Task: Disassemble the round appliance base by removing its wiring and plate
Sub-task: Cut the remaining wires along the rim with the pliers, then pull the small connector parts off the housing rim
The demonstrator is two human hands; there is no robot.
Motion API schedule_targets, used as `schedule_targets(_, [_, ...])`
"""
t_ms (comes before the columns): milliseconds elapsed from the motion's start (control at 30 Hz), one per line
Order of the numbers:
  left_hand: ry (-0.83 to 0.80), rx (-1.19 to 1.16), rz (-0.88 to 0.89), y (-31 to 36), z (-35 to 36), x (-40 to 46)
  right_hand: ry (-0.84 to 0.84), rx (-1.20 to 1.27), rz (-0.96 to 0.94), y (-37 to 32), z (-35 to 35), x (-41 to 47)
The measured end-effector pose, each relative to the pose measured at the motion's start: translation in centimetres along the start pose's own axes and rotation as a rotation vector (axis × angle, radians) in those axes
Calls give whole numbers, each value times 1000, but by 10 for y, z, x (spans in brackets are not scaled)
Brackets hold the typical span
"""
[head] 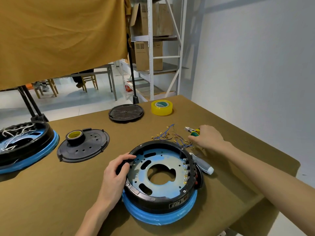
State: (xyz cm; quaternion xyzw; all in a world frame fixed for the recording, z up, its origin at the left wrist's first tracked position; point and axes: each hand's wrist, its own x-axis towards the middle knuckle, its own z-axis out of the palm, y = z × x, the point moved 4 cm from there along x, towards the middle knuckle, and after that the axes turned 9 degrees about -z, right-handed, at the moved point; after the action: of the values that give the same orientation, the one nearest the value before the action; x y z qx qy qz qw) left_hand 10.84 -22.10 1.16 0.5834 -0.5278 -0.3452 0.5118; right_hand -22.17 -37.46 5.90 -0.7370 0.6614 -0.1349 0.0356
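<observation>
Yellow-green pliers (193,131) half-hidden under right hand (207,137)

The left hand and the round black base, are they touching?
Touching. The head view shows the left hand gripping the rim of the round base, its fingers curled over the edge.

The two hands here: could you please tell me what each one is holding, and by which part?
The left hand grips the round appliance base by its black left rim. The right hand holds the pliers by their yellow-green handles.

second base (25,143) cut off left
</observation>
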Motion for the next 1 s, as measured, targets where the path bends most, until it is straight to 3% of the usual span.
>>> schedule_targets(100, [3, 1, 13, 2, -1, -2, -47, -106, 87, 19, 7, -9])
schedule_targets(300, [30, 45, 6, 5, -2, -8, -93, -54, 110, 24, 10, -21])
schedule_targets(467, [-28, 113, 5, 8, -5, -11, 120, 201, -143, -32, -25, -51])
schedule_targets(600, [-98, 223, 43, 12, -15, -10, 3, 208, -310, -71, -15, -99])
schedule_targets(733, [-129, 249, 28, 6, -20, -13, -43, 283, -285, -78, -4, -119])
schedule_targets(833, [-42, 281, 17, 14, -27, -4, 3, 277, -230, -84, -4, -122])
schedule_targets(933, [141, 425, 72, 41, -42, 7, -78, 121, -235, -88, 0, -124])
schedule_targets(1000, [127, 432, 154, 61, -34, -1, -134, 133, -263, -87, 2, -123])
